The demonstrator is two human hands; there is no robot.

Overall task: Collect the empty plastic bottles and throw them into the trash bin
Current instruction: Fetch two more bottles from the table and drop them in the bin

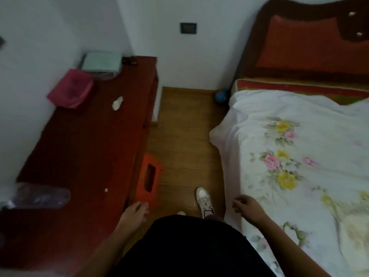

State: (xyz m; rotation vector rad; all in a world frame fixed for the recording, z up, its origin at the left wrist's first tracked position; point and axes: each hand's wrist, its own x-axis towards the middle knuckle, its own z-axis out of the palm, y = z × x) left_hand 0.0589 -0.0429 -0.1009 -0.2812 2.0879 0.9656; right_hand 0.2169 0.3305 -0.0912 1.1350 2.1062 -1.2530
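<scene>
Head view, the only one. Dim and blurred.

Bottle (41,196): clear plastic, down on its side on top of cabinet (83,148), at 8 o'clock in frame, hard against the left edge. Long axis close to 9–3. Rounded base toward 3, what looks like the cap end toward 9. Looks empty, though too blurred to be sure.

From left hand (135,211): bottle at 9 o'clock, well apart, bare cabinet top between. From right hand (246,204): also toward 9, but farther, with torso and left arm in the way. Left hand clearly nearer. Judged the one for the reach, sideways along the cabinet, meeting the base end first.

Left hand: at 7 o'clock in frame, by the cabinet's front edge, orange box (149,177) just beyond it at 12. Fingers loosely bent, nothing held. Contact with the cabinet edge: cannot tell.

Right hand: between 4 and 5 o'clock in frame, over the near edge of quilt (279,136). Fingers loosely curled, nothing held. Touching the quilt or just above it: cannot tell.

Bin: not seen anywhere in frame. No second bottle made out. Collecting judged not yet begun.
</scene>
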